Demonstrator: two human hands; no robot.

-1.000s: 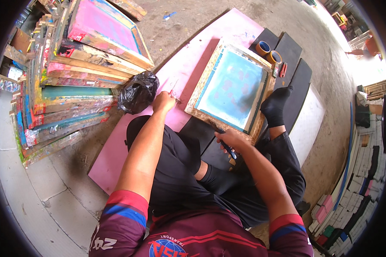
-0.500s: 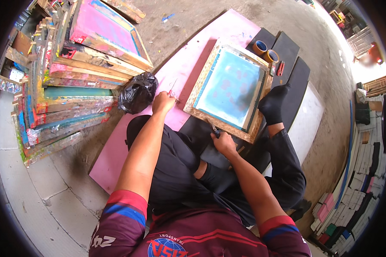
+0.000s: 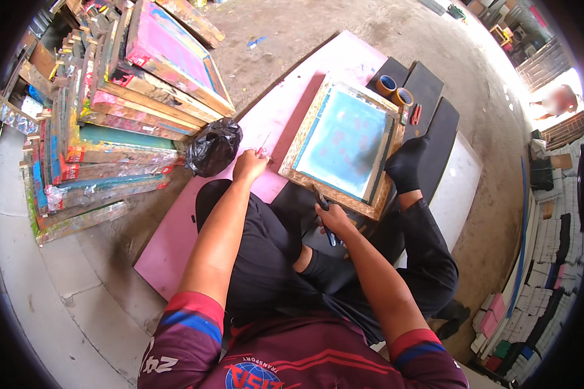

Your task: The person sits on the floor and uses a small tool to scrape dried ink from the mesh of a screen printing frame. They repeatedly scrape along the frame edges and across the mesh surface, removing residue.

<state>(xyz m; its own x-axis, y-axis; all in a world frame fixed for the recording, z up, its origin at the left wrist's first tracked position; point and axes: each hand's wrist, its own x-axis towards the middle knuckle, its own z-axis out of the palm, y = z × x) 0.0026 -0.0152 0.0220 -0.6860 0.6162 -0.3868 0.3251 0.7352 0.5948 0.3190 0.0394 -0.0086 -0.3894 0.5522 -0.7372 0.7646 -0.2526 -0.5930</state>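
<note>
Person's sitting on the floor with a wooden screen-printing frame point(image 3: 345, 148) lying flat in front of them, blue-green mesh facing up. The right hand point(image 3: 334, 219) is curled shut around a small dark-handled tool point(image 3: 324, 206), held right at the near edge of the frame, with the tool tip touching the wood or just shy of it, hard to tell which. The left hand point(image 3: 248, 165) is off to the left of the frame, fingers pinched together on something thin and pointy point(image 3: 263, 144) that sticks up from them; too small to say what it is. That hand sits on the pink sheet point(image 3: 175, 233) that runs under the frame.

Just left of the left hand there's a crumpled black plastic bag point(image 3: 213, 147), and further left a big stack of old frames point(image 3: 120, 110). Beyond the right hand, past the far corner of the frame, two rolls of tape point(image 3: 395, 91) sit on a black mat point(image 3: 428, 91). A foot in a black sock point(image 3: 405, 165) rests against the frame's right side.
</note>
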